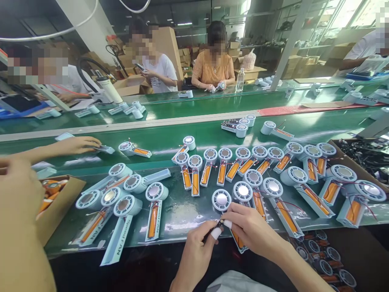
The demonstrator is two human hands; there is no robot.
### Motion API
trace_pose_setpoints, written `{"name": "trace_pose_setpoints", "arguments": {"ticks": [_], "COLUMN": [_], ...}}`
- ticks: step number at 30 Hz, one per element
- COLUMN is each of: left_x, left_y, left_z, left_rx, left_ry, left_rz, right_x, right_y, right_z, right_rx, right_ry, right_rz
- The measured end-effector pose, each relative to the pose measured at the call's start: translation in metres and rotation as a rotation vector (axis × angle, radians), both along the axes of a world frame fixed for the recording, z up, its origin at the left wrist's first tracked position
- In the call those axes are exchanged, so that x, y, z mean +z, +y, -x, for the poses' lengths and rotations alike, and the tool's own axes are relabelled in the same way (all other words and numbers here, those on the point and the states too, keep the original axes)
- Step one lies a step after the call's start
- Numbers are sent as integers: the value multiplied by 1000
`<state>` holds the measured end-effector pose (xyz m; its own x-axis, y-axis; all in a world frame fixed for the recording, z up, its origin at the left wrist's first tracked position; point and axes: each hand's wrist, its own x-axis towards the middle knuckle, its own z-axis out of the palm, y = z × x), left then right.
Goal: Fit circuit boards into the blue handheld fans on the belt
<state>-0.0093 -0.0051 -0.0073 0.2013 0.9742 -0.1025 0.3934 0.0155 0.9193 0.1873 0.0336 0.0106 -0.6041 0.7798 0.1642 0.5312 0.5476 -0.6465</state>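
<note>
Near the bench's front edge, my left hand (197,248) pinches a small dark part (219,223), perhaps a circuit board. My right hand (255,228) is closed at the same part, fingertips meeting those of the left. White covers show on the thumbs. Right under my hands lies a light-blue handheld fan (221,200), its handle mostly hidden by my right hand. More fans with orange batteries and thin wires in open handles surround it, such as one fan (272,187) to the right and another fan (156,192) to the left.
A co-worker's hand (80,147) reaches from the left over the green belt (164,142). Cardboard boxes stand at the left (65,202) and right (342,156), the right one with dark parts. Below the bench are more fans (325,267). People sit across the line.
</note>
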Motion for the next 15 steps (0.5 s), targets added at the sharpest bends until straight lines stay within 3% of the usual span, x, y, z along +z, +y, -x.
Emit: {"name": "trace_pose_setpoints", "arguments": {"ticks": [4,9,15], "left_x": [2,1,-5], "left_y": [0,-7,-17], "left_z": [-1,-1,-5], "left_rx": [3,146,179], "left_ry": [-40,95,214], "left_rz": [67,128,4], "right_x": [12,30,30], "right_y": [1,-12,-37], "right_z": [-6,-35,-43], "right_rx": [-57,-293,-181], "right_ry": [53,85,-249], "right_rz": [71,44,9]}}
